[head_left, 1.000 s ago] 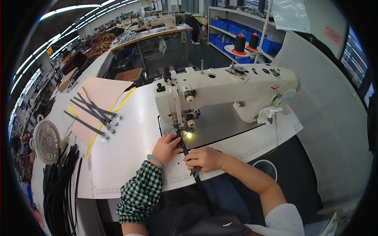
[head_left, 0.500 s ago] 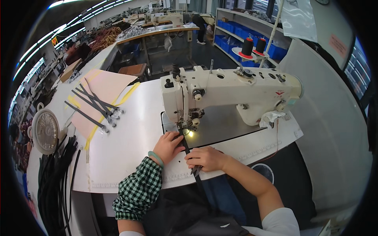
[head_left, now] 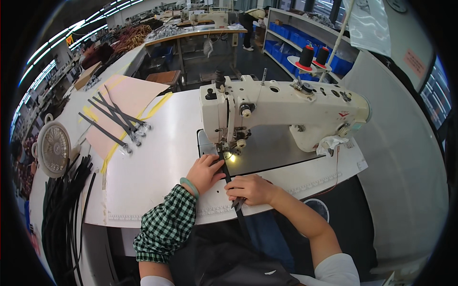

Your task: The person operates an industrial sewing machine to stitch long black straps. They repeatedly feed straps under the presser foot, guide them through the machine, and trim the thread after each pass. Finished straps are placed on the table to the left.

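A narrow black strap (head_left: 227, 175) runs from under the presser foot of a white sewing machine (head_left: 281, 107) toward me and down over the table's front edge. My left hand (head_left: 204, 172) lies beside it, fingers stretched out and fingertips resting on the strap close to the lit needle area. Nearer to me, my right hand (head_left: 250, 189) is closed around the strap. Dark thread snips (head_left: 237, 204) are also in that hand, their pointed blades sticking out below the fingers. The palm side of the right hand is hidden.
Several black straps with wrapped metal ends (head_left: 114, 121) lie on pink sheeting at the left. A bundle of black straps (head_left: 64, 205) hangs over the left edge beside a round basket (head_left: 53, 147). Black thread cones (head_left: 306, 58) stand behind the machine. Another person (head_left: 249, 28) bends by the shelves.
The whole view has shifted slightly. Both hands keep their places on the strap, and the snips stay in my right hand.
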A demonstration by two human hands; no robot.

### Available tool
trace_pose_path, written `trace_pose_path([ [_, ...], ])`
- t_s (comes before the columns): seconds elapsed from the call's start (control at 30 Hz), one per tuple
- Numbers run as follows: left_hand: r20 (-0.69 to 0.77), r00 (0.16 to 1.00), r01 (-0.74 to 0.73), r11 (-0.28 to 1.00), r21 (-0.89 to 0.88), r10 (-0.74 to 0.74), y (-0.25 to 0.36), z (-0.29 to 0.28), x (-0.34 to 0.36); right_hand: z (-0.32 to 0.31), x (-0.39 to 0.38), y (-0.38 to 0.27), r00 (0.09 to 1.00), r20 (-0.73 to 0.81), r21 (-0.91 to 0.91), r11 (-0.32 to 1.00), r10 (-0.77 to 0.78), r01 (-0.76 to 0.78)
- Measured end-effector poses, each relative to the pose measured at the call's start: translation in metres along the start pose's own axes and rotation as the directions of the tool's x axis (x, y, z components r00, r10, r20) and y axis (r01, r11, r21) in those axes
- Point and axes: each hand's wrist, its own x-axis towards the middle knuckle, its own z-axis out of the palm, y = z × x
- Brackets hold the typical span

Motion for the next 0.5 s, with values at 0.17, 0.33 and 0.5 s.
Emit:
trace_pose_path([
  [0.17, 0.000, 1.000, -0.003, 1.000, 0.005, 0.003, -0.0009, 0.0008, 0.0003, 0.0005, -0.0007, 0.0006, 1.000, 0.001, -0.011, 1.000, 0.007, -0.007],
  [0.33, -0.005, 1.000, 0.001, 1.000, 0.003, -0.001, -0.0007, 0.0010, 0.0005, -0.0002, 0.0003, 0.0005, 1.000, -0.017, -0.007, 1.000, 0.007, -0.007],
  [0.5, 0.008, 1.000, 0.004, 1.000, -0.005, -0.004, -0.0015, 0.0009, -0.0007, 0.0004, 0.0001, -0.0003, 1.000, 0.004, -0.009, 1.000, 0.028, -0.028],
])
